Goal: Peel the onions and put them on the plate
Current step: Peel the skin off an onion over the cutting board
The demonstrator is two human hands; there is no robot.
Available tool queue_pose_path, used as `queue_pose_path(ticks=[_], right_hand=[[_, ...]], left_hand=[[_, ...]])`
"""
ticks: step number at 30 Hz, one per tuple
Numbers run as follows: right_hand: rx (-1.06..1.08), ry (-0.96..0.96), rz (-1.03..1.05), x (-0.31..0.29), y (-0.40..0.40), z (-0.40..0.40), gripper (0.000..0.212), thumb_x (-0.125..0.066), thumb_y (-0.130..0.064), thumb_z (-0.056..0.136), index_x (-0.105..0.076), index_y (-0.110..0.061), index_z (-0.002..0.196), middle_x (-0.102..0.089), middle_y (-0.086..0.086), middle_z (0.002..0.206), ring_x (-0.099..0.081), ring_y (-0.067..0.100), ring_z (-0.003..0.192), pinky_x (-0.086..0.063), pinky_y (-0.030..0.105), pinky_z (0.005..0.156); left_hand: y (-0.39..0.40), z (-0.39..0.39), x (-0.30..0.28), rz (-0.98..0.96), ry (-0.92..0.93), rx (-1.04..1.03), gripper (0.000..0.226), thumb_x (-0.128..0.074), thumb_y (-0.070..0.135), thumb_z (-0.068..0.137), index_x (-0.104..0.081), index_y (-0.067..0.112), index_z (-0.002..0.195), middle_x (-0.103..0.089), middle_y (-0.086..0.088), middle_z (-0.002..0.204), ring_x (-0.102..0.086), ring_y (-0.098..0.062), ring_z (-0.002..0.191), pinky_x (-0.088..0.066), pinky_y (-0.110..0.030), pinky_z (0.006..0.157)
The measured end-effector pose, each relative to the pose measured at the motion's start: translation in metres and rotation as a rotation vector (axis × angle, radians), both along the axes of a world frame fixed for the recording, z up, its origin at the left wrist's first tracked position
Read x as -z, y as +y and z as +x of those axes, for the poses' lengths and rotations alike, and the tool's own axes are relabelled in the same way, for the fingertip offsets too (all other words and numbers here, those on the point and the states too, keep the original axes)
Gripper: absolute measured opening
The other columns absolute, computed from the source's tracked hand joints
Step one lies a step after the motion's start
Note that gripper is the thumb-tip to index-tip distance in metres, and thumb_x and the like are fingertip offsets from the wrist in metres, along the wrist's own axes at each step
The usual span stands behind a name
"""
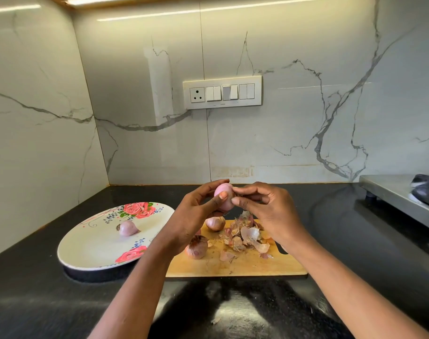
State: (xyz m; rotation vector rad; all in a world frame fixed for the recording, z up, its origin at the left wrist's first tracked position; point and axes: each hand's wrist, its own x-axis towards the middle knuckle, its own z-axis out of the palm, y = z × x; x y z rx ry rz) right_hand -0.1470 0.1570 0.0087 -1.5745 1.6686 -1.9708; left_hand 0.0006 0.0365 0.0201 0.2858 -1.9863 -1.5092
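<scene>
My left hand (196,214) grips a pale pink, mostly peeled onion (223,197) above the wooden cutting board (245,265). My right hand (264,209) pinches at the onion's right end, where dry root fibres show. One peeled onion (127,228) lies on the white plate (91,250) with red roses, to the left of the board. Two unpeeled onions sit on the board, one at the back (215,223) and one nearer me (196,247). A heap of onion skins (245,234) lies on the board under my right hand.
The black countertop (355,228) runs to marble walls at the back and left. A steel stove (404,199) stands at the right edge. A switch panel (222,92) is on the back wall.
</scene>
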Motion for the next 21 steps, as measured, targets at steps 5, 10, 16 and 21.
queue_pose_path(ticks=[5, 10, 16, 21], right_hand=[[0.05, -0.008, -0.019, 0.0003, -0.0007, -0.0005, 0.012, -0.081, -0.018, 0.081, -0.079, -0.019, 0.094, -0.079, -0.007, 0.092, -0.075, 0.01, 0.09, -0.057, 0.026, 0.084], [0.082, -0.09, -0.057, -0.0042, -0.0034, 0.001, 0.007, -0.079, -0.017, 0.084, -0.077, -0.023, 0.087, -0.078, -0.003, 0.084, -0.074, 0.013, 0.079, -0.058, 0.026, 0.078], [-0.118, -0.544, -0.149, -0.0085, -0.0055, 0.0069, 0.006, -0.07, -0.005, 0.09, -0.074, -0.006, 0.093, -0.076, 0.0, 0.085, -0.072, 0.01, 0.083, -0.059, 0.025, 0.077], [-0.136, -0.547, -0.067, -0.0064, -0.0052, 0.0025, 0.014, -0.071, -0.006, 0.087, -0.075, -0.005, 0.1, -0.077, 0.006, 0.096, -0.074, 0.016, 0.09, -0.058, 0.021, 0.075]], left_hand=[[0.0007, -0.0017, 0.001, -0.021, 0.01, -0.011, 0.047, -0.062, 0.041, 0.089, -0.063, 0.028, 0.135, -0.065, 0.001, 0.132, -0.067, -0.018, 0.115, -0.057, -0.029, 0.094], [0.0029, -0.0033, 0.0013, 0.043, 0.044, 0.007, 0.047, -0.058, 0.04, 0.09, -0.063, 0.025, 0.134, -0.068, -0.001, 0.127, -0.067, -0.023, 0.113, -0.057, -0.031, 0.094], [0.0048, -0.0039, 0.0006, 0.173, 0.096, 0.082, 0.044, -0.059, 0.033, 0.09, -0.063, 0.022, 0.133, -0.069, -0.007, 0.127, -0.066, -0.026, 0.117, -0.055, -0.034, 0.1], [0.0029, -0.0013, 0.0006, 0.074, 0.077, 0.026, 0.048, -0.062, 0.033, 0.088, -0.061, 0.026, 0.136, -0.065, -0.001, 0.132, -0.066, -0.019, 0.117, -0.056, -0.031, 0.097]])
